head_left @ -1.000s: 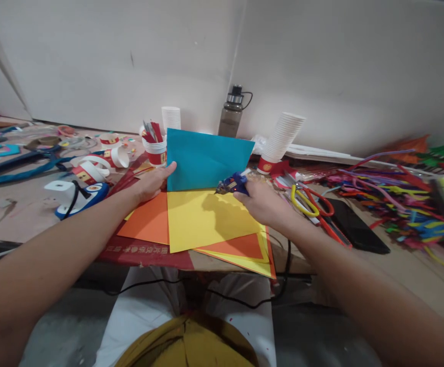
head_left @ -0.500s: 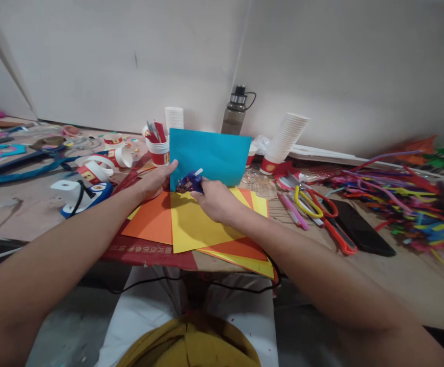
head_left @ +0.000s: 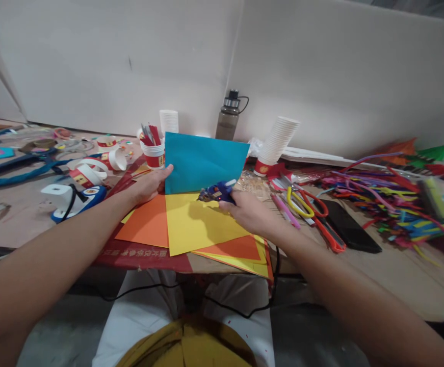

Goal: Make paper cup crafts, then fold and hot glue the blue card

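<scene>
A blue sheet of paper (head_left: pixel 202 162) stands upright, its lower edge at a yellow sheet (head_left: pixel 191 229). My left hand (head_left: pixel 153 183) grips the blue sheet's left edge, thumb on the near face and the other fingers hidden behind. In my right hand (head_left: pixel 246 206) is a dark blue glue gun (head_left: pixel 217 192) with a white glue stick poking out of its back. Its nozzle points left, close to the bottom edge of the blue sheet; whether it touches is unclear. Orange sheets (head_left: pixel 145 224) lie under the yellow one.
Behind stand a water bottle (head_left: pixel 228 117), a leaning stack of paper cups (head_left: pixel 279 142) and a cup of markers (head_left: pixel 153 153). Scissors (head_left: pixel 302 201), a red cutter (head_left: pixel 332 237), a phone (head_left: pixel 347 224) and pipe cleaners (head_left: pixel 393 199) lie right. A black cord (head_left: pixel 252 312) hangs in front.
My right hand has moved the glue gun to the right along the blue sheet's lower edge. My left hand still holds the sheet. The view has shifted slightly.
</scene>
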The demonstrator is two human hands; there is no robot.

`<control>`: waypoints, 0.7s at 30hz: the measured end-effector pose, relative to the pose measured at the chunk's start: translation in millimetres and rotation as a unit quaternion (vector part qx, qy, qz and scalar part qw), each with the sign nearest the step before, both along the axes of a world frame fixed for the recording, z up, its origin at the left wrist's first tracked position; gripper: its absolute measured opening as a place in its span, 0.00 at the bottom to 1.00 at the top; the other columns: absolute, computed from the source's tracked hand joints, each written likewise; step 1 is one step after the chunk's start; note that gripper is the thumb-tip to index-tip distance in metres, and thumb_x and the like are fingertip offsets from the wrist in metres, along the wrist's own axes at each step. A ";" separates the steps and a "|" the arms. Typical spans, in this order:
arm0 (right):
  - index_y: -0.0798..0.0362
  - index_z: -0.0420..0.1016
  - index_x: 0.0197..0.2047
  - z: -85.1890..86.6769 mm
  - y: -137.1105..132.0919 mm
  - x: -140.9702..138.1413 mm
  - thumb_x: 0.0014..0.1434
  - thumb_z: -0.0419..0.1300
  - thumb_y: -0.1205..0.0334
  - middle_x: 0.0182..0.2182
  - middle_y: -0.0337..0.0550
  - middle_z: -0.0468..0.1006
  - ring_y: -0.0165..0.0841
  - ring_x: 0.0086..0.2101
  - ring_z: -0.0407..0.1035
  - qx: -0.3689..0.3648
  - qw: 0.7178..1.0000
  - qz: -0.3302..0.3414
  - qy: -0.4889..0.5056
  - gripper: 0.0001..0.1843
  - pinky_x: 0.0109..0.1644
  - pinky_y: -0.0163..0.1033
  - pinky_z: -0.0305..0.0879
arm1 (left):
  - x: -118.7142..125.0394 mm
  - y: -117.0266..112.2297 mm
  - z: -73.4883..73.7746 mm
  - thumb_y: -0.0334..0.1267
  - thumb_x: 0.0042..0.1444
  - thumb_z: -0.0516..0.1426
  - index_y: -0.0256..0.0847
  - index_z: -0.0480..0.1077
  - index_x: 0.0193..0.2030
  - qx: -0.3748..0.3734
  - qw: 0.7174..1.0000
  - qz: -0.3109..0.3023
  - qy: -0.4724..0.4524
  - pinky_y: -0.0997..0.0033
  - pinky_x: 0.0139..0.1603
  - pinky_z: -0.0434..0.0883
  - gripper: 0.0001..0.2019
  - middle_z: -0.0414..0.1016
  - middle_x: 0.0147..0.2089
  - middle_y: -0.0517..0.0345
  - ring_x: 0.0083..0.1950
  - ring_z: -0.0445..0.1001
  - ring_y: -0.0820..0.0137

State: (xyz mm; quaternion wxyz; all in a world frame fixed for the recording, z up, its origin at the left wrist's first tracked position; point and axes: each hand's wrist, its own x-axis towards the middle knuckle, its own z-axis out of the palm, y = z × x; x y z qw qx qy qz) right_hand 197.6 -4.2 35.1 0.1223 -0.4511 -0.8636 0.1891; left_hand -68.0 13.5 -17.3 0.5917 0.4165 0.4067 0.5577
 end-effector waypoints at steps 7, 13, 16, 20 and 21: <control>0.55 0.69 0.32 -2.6 -13.9 82.1 0.60 0.51 0.49 0.21 0.39 0.70 0.29 0.22 0.63 0.000 0.974 -0.112 0.199 0.18 0.28 0.34 0.57 | -5.9 -1.4 -4.7 0.51 0.54 0.56 0.37 0.69 0.54 -0.011 0.996 -0.039 0.074 0.52 0.53 0.69 0.25 0.75 0.51 0.46 0.52 0.73 0.55; 0.54 0.67 0.33 -6.1 13.3 106.3 0.60 0.49 0.51 0.21 0.39 0.69 0.30 0.20 0.60 0.105 0.947 -0.229 0.199 0.15 0.26 0.35 0.57 | -6.9 -5.3 -5.0 0.59 0.53 0.52 0.41 0.69 0.54 0.022 0.994 -0.046 0.096 0.54 0.55 0.67 0.29 0.77 0.48 0.50 0.53 0.72 0.56; 0.56 0.67 0.44 -13.3 37.2 97.1 0.59 0.50 0.58 0.34 0.48 0.73 0.37 0.33 0.67 0.180 0.959 -0.204 0.080 0.13 0.37 0.39 0.62 | -7.4 -6.2 -2.2 0.67 0.50 0.46 0.40 0.74 0.47 0.042 0.990 -0.055 0.120 0.52 0.55 0.66 0.34 0.78 0.46 0.50 0.52 0.73 0.55; 0.58 0.64 0.52 -28.6 62.5 80.6 0.61 0.48 0.63 0.42 0.55 0.69 0.41 0.40 0.66 0.219 0.959 -0.162 -0.081 0.17 0.42 0.41 0.61 | -6.1 -6.3 1.5 0.63 0.55 0.45 0.36 0.76 0.29 0.085 0.955 -0.125 0.255 0.56 0.57 0.64 0.32 0.78 0.44 0.45 0.51 0.73 0.56; 0.58 0.62 0.55 -32.0 67.1 77.2 0.61 0.47 0.64 0.43 0.55 0.68 0.42 0.40 0.66 0.236 0.952 -0.154 -0.117 0.19 0.42 0.42 0.61 | -4.8 -6.1 2.1 0.60 0.55 0.49 0.37 0.76 0.28 0.104 0.938 -0.116 0.310 0.58 0.56 0.64 0.28 0.78 0.43 0.47 0.50 0.73 0.57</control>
